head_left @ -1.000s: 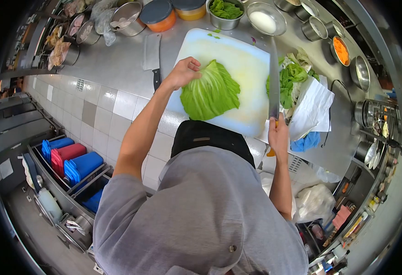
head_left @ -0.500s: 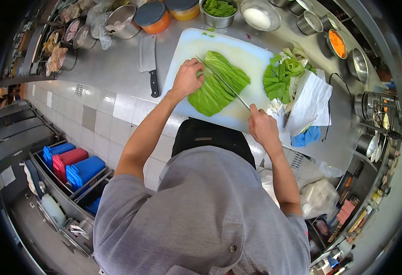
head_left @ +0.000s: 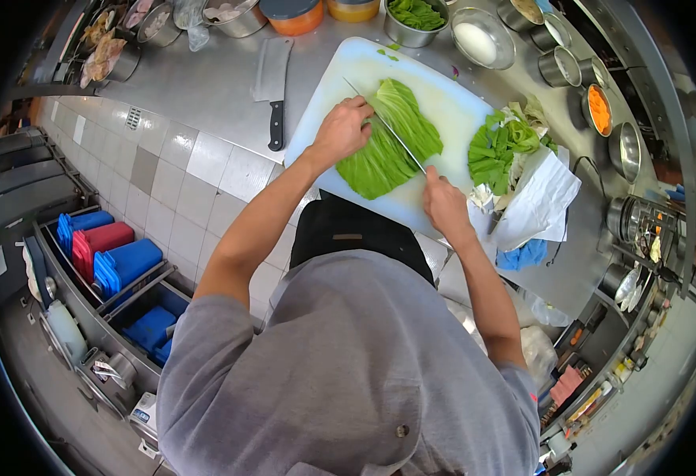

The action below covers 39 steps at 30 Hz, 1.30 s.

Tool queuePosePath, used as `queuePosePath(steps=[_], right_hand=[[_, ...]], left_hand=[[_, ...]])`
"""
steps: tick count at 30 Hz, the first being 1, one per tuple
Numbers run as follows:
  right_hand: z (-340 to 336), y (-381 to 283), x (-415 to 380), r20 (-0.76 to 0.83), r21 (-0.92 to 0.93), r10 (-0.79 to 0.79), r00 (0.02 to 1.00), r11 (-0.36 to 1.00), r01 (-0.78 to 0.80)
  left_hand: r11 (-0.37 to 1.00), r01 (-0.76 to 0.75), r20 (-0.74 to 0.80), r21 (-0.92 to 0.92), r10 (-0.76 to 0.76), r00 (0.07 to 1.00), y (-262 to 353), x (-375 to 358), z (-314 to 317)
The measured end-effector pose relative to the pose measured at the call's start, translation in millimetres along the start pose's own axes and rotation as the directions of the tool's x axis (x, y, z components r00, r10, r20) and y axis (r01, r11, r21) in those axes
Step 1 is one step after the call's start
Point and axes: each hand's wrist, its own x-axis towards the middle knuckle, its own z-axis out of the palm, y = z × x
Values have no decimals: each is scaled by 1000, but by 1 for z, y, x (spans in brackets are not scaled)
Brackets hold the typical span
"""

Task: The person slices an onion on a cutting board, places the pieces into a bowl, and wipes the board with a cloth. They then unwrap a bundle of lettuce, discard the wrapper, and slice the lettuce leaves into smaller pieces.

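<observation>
A large green leaf (head_left: 396,147) lies flat on the white cutting board (head_left: 348,71). My right hand (head_left: 446,205) is closed round the handle of a long thin knife (head_left: 398,140), whose blade lies slantwise across the leaf, its tip pointing to the upper left. At the leaf's upper left edge is my left hand (head_left: 343,131), its fingers curled and pressed on the leaf near the blade. What lies under those fingertips is hidden. Left of the board rests a cleaver (head_left: 272,71) with a black handle.
Cut greens (head_left: 495,151) and white paper (head_left: 542,198) lie at the board's right, with a blue cloth (head_left: 522,255) below. Along the counter's back stand metal bowls, including one of greens (head_left: 416,36), one with white contents (head_left: 475,44), and an orange tub (head_left: 292,17).
The whole view has shifted, so the board appears farther right and slightly higher. Against the leaf, the knife has moved a little towards its handle side; both hands keep their hold.
</observation>
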Motion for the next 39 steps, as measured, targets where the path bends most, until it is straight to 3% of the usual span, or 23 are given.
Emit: queuePosePath(steps=[4, 7, 10, 13, 16, 19, 22, 25, 28, 31, 34, 39], right_hand=[[-6, 9, 5, -4, 70, -19, 1000, 997, 19], [-18, 15, -1, -15, 200, 27, 1000, 980, -23], [-29, 12, -33, -44, 300, 141, 989, 946, -121], [-34, 20, -60, -107, 382, 267, 958, 900, -208], [-38, 28, -82, -177, 459, 366, 913, 852, -253], [-41, 37, -96, -170, 505, 471, 866, 796, -334], [-35, 48, -105, -211, 496, 479, 852, 803, -329], [-38, 45, -110, -205, 462, 479, 854, 816, -347], [-37, 40, -115, -137, 475, 499, 856, 791, -385], [-31, 32, -122, -165, 481, 501, 850, 793, -375], [-26, 24, -127, -177, 507, 482, 858, 792, -340], [-16, 3, -117, -243, 437, 406, 881, 856, -274]], left_hand=[[998, -55, -136, 33, 59, 989, -1, -8, 2], [997, 58, -160, -53, -65, 985, 2, -10, 1], [956, 279, 265, -92, -247, 932, -3, -7, -19], [992, 50, 367, -112, -5, 930, -13, -4, -29], [901, 257, 585, -349, -5, 811, -13, 11, -42], [873, 267, 594, -408, 32, 804, 3, 44, -57], [945, 163, 539, -283, 16, 842, -1, 87, -55], [967, -183, 176, -178, 214, 961, -9, 104, -27], [955, -283, 368, -88, 295, 882, -23, 112, -16], [978, -197, 321, -68, 208, 924, -26, 96, -14], [999, 5, 260, -46, 7, 966, -15, 69, -16], [953, 220, 39, -209, -217, 975, -1, 11, 10]])
